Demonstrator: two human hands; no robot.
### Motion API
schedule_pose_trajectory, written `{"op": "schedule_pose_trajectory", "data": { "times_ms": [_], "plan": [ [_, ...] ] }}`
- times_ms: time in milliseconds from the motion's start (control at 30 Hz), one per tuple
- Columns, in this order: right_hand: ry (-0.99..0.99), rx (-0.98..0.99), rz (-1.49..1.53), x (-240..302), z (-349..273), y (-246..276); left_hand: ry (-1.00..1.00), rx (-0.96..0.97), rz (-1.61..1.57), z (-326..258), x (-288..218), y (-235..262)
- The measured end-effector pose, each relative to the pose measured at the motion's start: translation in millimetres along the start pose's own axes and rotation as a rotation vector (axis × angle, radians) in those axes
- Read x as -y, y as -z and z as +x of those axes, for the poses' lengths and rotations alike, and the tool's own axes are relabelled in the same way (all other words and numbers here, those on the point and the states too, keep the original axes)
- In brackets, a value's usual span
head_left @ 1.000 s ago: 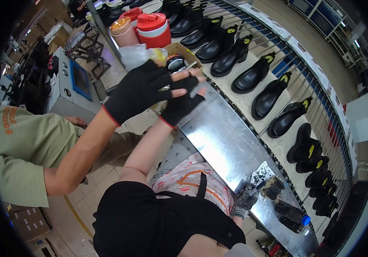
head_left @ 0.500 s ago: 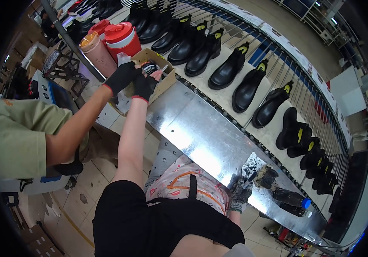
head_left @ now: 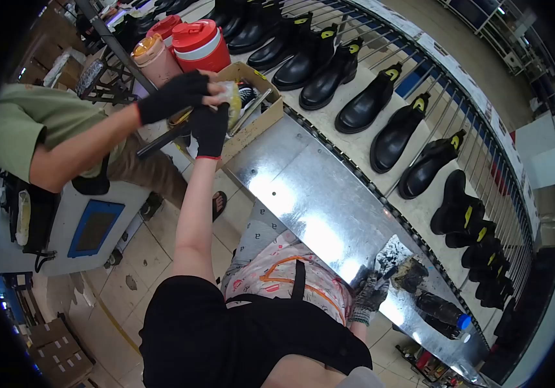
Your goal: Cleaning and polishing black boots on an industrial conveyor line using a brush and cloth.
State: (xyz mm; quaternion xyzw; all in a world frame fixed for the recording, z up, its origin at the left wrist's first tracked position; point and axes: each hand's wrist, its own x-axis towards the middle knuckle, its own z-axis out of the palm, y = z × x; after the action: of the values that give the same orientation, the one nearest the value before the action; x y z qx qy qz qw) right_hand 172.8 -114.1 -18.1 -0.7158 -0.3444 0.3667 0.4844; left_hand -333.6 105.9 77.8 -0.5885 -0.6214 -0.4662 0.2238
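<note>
My left hand (head_left: 209, 129), in a black glove, reaches to the open cardboard box (head_left: 250, 134) at the table's far left end. Beside it a co-worker's black fingerless-gloved hand (head_left: 180, 96) has its bare fingers at a clear plastic bag (head_left: 233, 103) with something yellow in it. My left hand meets this bag, but its fingers are hidden. A dark bar (head_left: 161, 140) juts out left of my wrist; whether I hold it cannot be told. My right hand (head_left: 369, 297), in a stained grey glove, is closed at the table's near edge around something dark, beside a blackened lump (head_left: 411, 275).
Black ankle boots (head_left: 365, 103) line a rack along the metal table (head_left: 290, 171). Two bottles lie at the right, one a dark bottle (head_left: 439, 309) with a blue cap. A red and white jug (head_left: 201, 46) and a pink jug (head_left: 156, 61) stand behind the box.
The co-worker's hand has shifted right, above mine, and the yellow bag now shows between the hands. My left hand has turned, hiding its fingers. The right hand stays at the table edge.
</note>
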Motion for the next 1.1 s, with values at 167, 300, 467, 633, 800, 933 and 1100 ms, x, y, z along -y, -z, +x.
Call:
{"op": "schedule_pose_trajectory", "data": {
  "times_ms": [167,300,467,633,800,933,1100],
  "plan": [
    [0.006,-0.028,-0.024,-17,4,5,0.367,0.289,0.204,21,-33,17],
    [-0.028,0.001,0.046,8,-4,-2,0.322,0.404,0.172,-22,23,-20],
    [0.016,0.020,-0.105,2,1,-1,0.704,0.053,-0.132,-19,101,-23],
    [-0.002,0.013,0.029,2,3,-1,0.753,0.062,-0.304,27,69,-1],
    [-0.034,0.011,0.016,-3,5,3,0.384,0.096,-0.086,32,45,14],
    [-0.021,0.036,-0.034,8,4,-3,0.046,0.243,0.053,1,62,15],
    [-0.009,0.004,-0.019,-1,0,0,0.147,0.661,0.209,3,-5,10]
  ]
}}
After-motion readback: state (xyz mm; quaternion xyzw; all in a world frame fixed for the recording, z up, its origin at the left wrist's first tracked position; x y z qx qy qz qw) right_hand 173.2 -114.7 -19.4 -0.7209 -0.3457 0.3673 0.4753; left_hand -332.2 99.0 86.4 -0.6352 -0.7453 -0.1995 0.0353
